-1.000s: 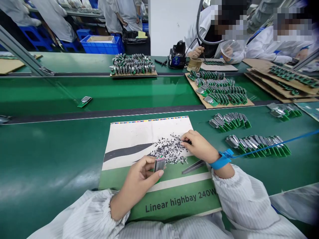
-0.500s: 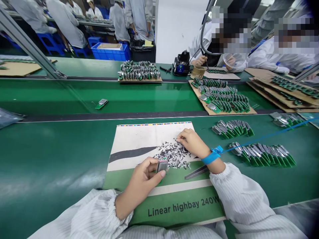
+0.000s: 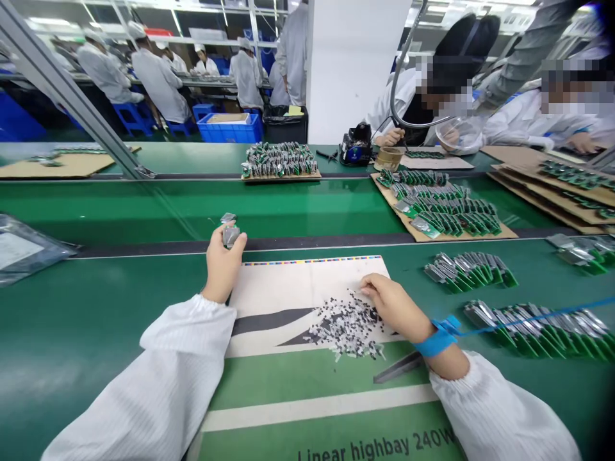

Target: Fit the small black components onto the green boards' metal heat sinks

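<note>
My left hand (image 3: 221, 266) is closed around a small circuit board with a silvery metal can (image 3: 231, 236), held upright over the near edge of the belt. Just beyond its fingertips shows another circuit board (image 3: 227, 218), partly hidden by the hand. My right hand (image 3: 391, 306) hovers at the far right edge of a pile of tiny black-and-white components with leads (image 3: 343, 326). Its thumb and fingers are pinched together, and what is between them is too small to make out. Under the pile lies a printed cardboard sheet (image 3: 273, 381). A blue wrist strap (image 3: 437, 340) circles my right wrist.
Rows of boards (image 3: 473, 272) stand on the green bench at right. Across the belt (image 3: 312, 218) sit a board-laden cardboard (image 3: 480, 235) and another stack of boards (image 3: 278, 160). A plastic bag (image 3: 29, 250) lies at left. A co-worker's hand (image 3: 391, 137) works opposite.
My left hand has moved forward and left with its circuit board, from beside the component pile to the belt's edge. The right hand stays pinched near the pile. The view has tilted up.
</note>
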The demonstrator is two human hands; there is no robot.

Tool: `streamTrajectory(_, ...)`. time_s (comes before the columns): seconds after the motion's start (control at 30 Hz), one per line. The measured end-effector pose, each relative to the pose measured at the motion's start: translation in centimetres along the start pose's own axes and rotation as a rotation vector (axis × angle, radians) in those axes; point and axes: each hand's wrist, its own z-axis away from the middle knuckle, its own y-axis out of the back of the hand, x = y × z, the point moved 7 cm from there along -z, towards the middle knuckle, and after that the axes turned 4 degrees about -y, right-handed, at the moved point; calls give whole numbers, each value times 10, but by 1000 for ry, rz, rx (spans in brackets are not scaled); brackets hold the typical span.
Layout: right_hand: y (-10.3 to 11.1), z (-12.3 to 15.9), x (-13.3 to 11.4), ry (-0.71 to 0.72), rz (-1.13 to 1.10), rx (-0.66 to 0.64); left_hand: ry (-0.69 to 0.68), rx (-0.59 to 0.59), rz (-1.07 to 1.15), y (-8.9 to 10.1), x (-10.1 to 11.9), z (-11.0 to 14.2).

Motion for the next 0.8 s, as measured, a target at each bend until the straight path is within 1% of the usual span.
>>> streamTrajectory(0.07, 3, 2, -2, 30, -31, 24, -19, 28, -126, 7, -9, -33)
streamTrajectory(0.17, 6, 5, -4, 67, -71, 54, -16, 8, -294, 11, -24, -72)
streamTrajectory(0.23, 7, 7, -5, 83, -98, 83, -6, -43, -378, 7, -34, -90)
streamTrajectory(0.33, 8, 7, -9, 94, -129, 108, 17, -165, -435, -9, -46, -102)
streamTrajectory(0.4, 9, 7, -11, 92, -143, 116, 33, -234, -431, -19, -49, -102)
streamTrajectory(0.47, 13, 6, -14, 85, -163, 132, 45, -266, -399, -25, -47, -99)
streamTrajectory(0.53, 18, 6, -17, 68, -183, 142, 52, -264, -337, -27, -41, -96)
streamTrajectory(0.63, 25, 7, -21, 45, -204, 159, 65, -221, -191, -23, -24, -87)
streamTrajectory(0.73, 32, 13, -25, 29, -281, 166, 113, -191, 17, -22, -1, -64)
streamTrajectory(0.8, 35, 19, -27, 9, -367, 165, 180, -219, 176, -26, 16, -36)
